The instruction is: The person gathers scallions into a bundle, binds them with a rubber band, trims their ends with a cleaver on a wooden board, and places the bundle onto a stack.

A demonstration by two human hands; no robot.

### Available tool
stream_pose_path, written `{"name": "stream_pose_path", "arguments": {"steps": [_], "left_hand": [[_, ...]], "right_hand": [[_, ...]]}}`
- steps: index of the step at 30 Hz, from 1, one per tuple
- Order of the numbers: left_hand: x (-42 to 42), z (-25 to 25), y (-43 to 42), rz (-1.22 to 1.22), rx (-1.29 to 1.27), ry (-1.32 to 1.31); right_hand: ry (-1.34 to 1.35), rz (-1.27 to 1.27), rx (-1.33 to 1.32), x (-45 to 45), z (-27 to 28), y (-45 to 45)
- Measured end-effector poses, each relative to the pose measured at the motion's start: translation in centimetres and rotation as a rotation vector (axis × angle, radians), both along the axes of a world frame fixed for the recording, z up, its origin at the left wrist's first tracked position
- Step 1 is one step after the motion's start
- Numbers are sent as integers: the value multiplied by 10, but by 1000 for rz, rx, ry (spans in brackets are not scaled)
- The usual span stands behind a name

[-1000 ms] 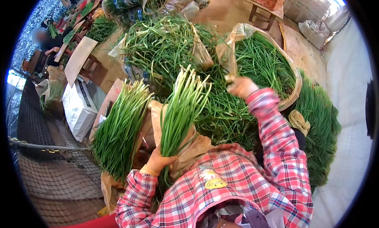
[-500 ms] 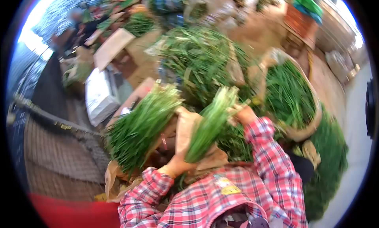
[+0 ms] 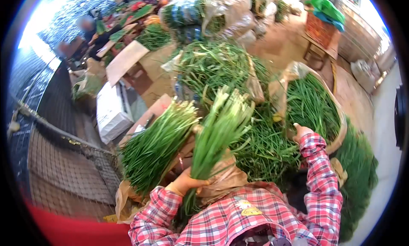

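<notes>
My left hand [image 3: 187, 182] is wrapped round the lower part of a bunch of long green stalks [image 3: 217, 137], whose pale ends point up and away from me. Left of it lies a larger bundle of green stalks [image 3: 157, 146], pale ends also upward. My right hand [image 3: 301, 132] is above the loose greens, beside a lined basket of greens [image 3: 311, 103]; its thumb and a finger show, but whether it holds anything is hard to make out. A heap of loose green stalks [image 3: 266, 148] lies between my hands.
Behind is a pile of tangled greens [image 3: 215, 67]. A white box [image 3: 111, 112] and a board [image 3: 127, 62] are at the left, with netting [image 3: 70, 169] nearer. A red basket [image 3: 320, 28] sits on a stool at the back right. Other people [image 3: 100, 39] are at the back left.
My right hand has moved away from the held bunch's pale ends to the right, towards the lined basket. My left hand keeps its hold. The view has shifted and is sharper than half a second ago.
</notes>
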State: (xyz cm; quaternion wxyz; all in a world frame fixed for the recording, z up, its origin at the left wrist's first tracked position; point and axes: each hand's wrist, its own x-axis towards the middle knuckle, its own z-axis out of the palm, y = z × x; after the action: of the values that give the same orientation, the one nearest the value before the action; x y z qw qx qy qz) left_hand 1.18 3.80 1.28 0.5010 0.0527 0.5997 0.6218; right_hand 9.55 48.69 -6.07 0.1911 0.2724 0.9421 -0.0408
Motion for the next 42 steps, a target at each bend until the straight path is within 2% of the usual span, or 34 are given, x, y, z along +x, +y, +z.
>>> {"name": "stream_pose_path", "arguments": {"steps": [2, 3, 4, 6, 7, 8, 9, 10, 12, 13, 14, 15, 16, 18, 20, 21, 22, 23, 25, 26, 28, 29, 30, 31, 32, 34, 36, 37, 38, 40, 41, 42], "left_hand": [[-4, -1, 0, 34, -38, 21], [-4, 4, 7, 51, 2, 66], [-5, 5, 10, 62, 18, 30], [-10, 11, 21, -9, 53, 69], [-13, 13, 28, -24, 53, 73], [-12, 15, 33, -39, 91, 66], [-12, 17, 39, -52, 130, 62], [-10, 25, 49, -62, 130, 65], [0, 41, 74, -46, 115, 160], [2, 34, 83, -70, 128, 194], [4, 28, 92, -92, 141, 229], [5, 21, 102, -114, 154, 263], [8, 16, 112, -135, 153, 314], [12, 7, 138, -161, 147, 322], [11, 2, 159, -144, 186, 185], [11, 4, 169, -153, 201, 188], [12, 6, 177, -145, 227, 84], [13, 7, 184, -137, 252, -19], [19, -1, 199, -132, 260, 24], [22, -3, 203, -120, 257, 66], [24, -5, 205, -151, 252, 56], [22, -8, 204, -223, 307, 152], [19, -8, 204, -295, 360, 249], [12, 12, 198, -421, 284, 196], [1, 23, 191, -475, 338, 132], [-33, 22, 174, -303, 375, 158], [-53, 25, 164, -62, 446, 136], [-64, 7, 160, -29, 576, 116], [-65, 2, 164, 29, 635, 106], [-56, -4, 172, 172, 779, -34], [-65, -28, 170, 153, 777, -182], [-73, -49, 172, 177, 666, -354]], "right_hand": [[118, -82, -541, 6, -5, -8], [197, -369, -847, 12, 31, -50], [80, -279, -1010, 16, 48, -71], [-62, -21, -1439, 20, 12, -95], [-108, 137, -1480, 16, -4, -108], [-216, 139, -1413, 11, -3, -126], [-94, 232, -1400, 10, -17, -135], [-80, 147, -1644, 2, -3, -141], [251, 117, -1896, -16, -31, -139], [416, 31, -2078, -24, -16, -141], [428, -305, -2075, -38, 2, -147], [633, 87, -2454, -47, -18, -140], [784, 264, -2497, -53, 7, -143], [832, 169, -2550, -49, 25, -134], [947, 112, -2567, -52, 37, -122], [995, 165, -2547, -52, 42, -113], [985, 202, -2598, -51, 53, -107], [981, 145, -2544, -54, 54, -102], [921, -27, -2526, -54, 61, -97], [915, -214, -2357, -46, 75, -95], [887, -307, -2087, -45, 75, -84], [913, -319, -1978, -40, 87, -83], [916, -290, -1963, -42, 84, -71], [873, -298, -1924, -41, 91, -57], [829, -305, -1883, -39, 101, -43], [690, -308, -1706, -28, 132, -28], [548, -181, -1524, -24, 142, -31], [418, -159, -1512, -24, 144, -43], [283, -137, -1501, -22, 140, -57], [129, -141, -1641, -14, 110, -91], [51, -122, -1668, -11, 87, -108], [171, 1, -1529, -7, 65, -125]]}}
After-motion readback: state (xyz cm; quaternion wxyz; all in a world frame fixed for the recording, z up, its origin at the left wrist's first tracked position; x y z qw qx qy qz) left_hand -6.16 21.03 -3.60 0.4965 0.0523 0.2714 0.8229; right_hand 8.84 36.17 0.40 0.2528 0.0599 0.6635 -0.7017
